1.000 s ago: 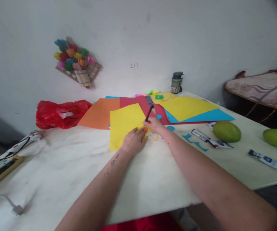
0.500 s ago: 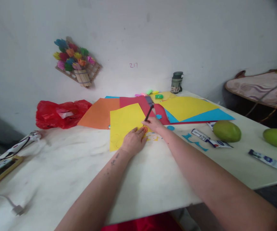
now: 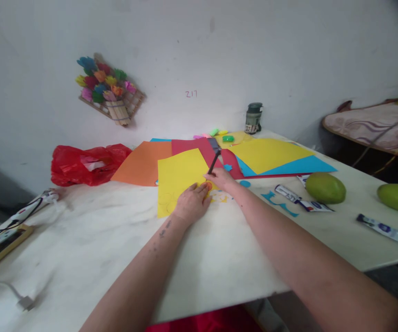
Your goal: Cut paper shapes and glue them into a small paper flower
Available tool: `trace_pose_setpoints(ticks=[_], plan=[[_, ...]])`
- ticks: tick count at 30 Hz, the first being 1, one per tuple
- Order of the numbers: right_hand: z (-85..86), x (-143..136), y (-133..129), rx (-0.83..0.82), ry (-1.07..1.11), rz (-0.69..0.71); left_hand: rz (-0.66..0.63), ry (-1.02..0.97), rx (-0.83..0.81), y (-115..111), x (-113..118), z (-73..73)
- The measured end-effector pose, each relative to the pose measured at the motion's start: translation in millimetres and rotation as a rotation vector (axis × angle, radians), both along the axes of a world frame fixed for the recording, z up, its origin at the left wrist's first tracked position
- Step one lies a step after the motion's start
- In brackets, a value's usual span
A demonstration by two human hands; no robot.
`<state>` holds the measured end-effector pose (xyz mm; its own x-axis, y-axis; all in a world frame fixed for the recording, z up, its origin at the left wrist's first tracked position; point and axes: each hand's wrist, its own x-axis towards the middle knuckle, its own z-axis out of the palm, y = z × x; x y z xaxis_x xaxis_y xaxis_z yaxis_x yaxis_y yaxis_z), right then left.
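Both the smooth, tapering left forearm point(image 3: 143, 272) and the smooth, tapering right forearm point(image 3: 288, 240) are left bare for their whole visible length, from the grip back toward the body. The left hand point(image 3: 193, 203) and the right hand point(image 3: 222, 179) are bare as well. Behind the left wrist, to the left of the grip, the skin is marked by small dark blotches point(image 3: 165, 229); farther from the grip, fainter dots point(image 3: 153, 250) are scattered. Just right of the grip, one tiny dark spot point(image 3: 242, 206) is seen. Well below the grip, between the forearms, bright red cloth point(image 3: 216, 323), apparently worn, is partly shown.
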<state>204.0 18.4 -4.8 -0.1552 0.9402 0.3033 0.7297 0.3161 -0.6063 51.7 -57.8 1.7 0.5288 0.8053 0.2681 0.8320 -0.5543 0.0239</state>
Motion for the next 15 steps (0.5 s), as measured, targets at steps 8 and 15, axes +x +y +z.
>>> trace_pose_setpoints(ticks=[8, 15], plan=[[0.7, 0.4, -0.7, 0.0, 0.003, -0.005, 0.0, 0.016, -0.008, -0.5, 0.8, 1.0], [0.2, -0.2, -0.3, -0.008, 0.002, -0.003, 0.013, 0.016, -0.011, -0.8, 0.2, 1.3]])
